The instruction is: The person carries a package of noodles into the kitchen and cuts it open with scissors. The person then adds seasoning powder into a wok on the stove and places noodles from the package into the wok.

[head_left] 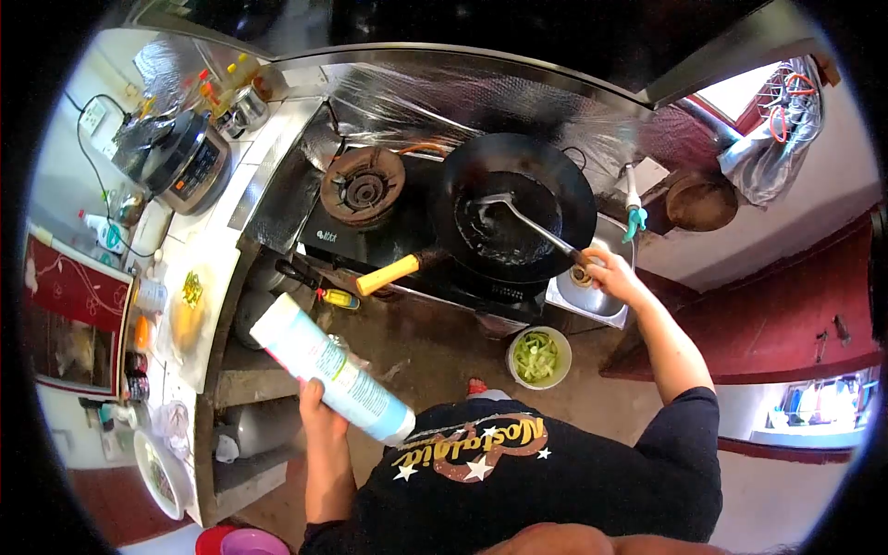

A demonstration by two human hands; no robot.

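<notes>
Fine print (pixel 363 398) on the packet (pixel 333 370) is illegible.

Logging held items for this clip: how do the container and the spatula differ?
The container is thick, white and pale blue; the spatula is slim, with a metal shaft. The container, in the left hand, is outside the wok; the spatula, in the right hand, reaches into it. Both are hand-held and slant down rightward in the picture.

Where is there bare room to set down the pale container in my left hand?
Bare: floor in front of the stove, left of the white bucket; a narrow strip between burner and wok. Crowded: tiled counter around the rice cooker and bottles.
</notes>
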